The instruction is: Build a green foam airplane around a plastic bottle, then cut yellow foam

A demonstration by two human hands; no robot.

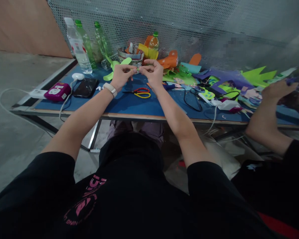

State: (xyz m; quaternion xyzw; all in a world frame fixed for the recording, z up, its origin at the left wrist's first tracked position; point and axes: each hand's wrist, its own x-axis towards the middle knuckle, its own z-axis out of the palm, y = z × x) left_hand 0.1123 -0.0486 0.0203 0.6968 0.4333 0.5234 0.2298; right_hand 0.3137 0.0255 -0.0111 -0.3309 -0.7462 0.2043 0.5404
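Observation:
Above the blue tabletop (109,108), my left hand (121,77) and my right hand (153,73) meet fingertip to fingertip, both closed in a pinch. Between them shows a tiny greenish piece (138,70), too small to name. Just behind my left hand is a light green propeller-like shape (126,61) with rounded blades, partly hidden by the fingers. Scissors (142,94) with red and yellow handles lie on the table below my hands, between my forearms.
Bottles (80,49) stand at the back left beside a patterned basket (130,59). A black phone (86,88) and a magenta power strip (57,92) lie left. Cables and coloured cut-outs (221,78) cover the right side, where another person's hand (276,88) works.

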